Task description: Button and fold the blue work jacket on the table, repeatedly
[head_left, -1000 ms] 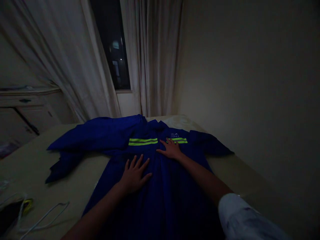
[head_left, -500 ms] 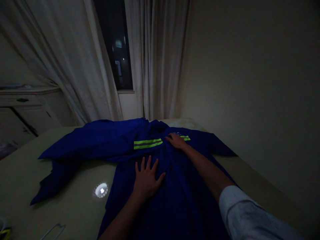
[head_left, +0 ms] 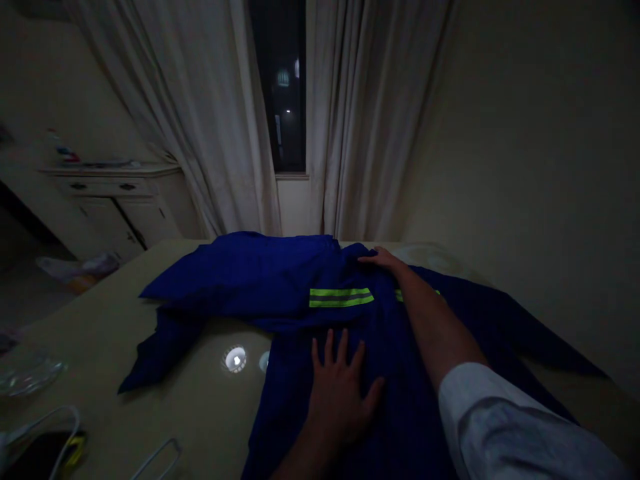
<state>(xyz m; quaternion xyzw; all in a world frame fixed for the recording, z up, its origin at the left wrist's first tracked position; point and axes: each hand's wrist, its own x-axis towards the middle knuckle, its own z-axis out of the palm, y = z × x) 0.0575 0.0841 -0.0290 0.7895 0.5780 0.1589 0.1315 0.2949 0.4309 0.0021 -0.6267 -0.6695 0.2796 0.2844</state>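
A dark blue work jacket (head_left: 260,267) with yellow-green reflective strips (head_left: 341,297) lies spread on the table. My left hand (head_left: 340,393) rests flat on the jacket's front below the strip, its fingers spread. At the collar, my right hand (head_left: 384,259) touches the fabric with its fingers stretched out, holding nothing that I can make out. My right forearm covers part of the second strip. One sleeve stretches to the left and the other to the right.
The pale table (head_left: 210,427) reflects a lamp. At its near left are a white cable (head_left: 65,417), a dark item with a yellow edge (head_left: 43,453), clear plastic (head_left: 33,373) and a bent wire piece (head_left: 160,457). A cabinet (head_left: 120,200) and curtains (head_left: 215,120) stand behind.
My right hand has moved from the right strip up to the collar. My left hand stays flat on the front. The view has turned left, and the right sleeve appears further spread.
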